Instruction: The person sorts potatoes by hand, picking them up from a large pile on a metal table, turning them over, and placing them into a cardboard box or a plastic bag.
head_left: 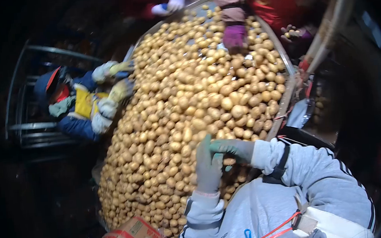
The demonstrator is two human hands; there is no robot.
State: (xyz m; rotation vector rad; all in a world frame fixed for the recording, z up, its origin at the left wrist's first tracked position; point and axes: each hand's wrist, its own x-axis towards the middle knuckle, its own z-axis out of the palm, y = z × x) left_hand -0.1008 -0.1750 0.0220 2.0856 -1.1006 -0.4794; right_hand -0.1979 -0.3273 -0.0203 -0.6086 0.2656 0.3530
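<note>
Many yellow-brown potatoes fill a wide metal-rimmed sorting table. Over its near part, my left hand is raised in a grey-green glove, fingers stretched upward and thumb out to the right. My right hand, gloved alike, reaches in from the right with its fingertips bent against the left hand's fingers. Whether something small sits between those fingertips is hidden. A few potatoes lie just below both hands.
Across the left edge, a person in a cap rests both gloved hands by the potatoes. Purple and white gloves of other people are at the far side. A cardboard box stands bottom left; a metal railing is farther left.
</note>
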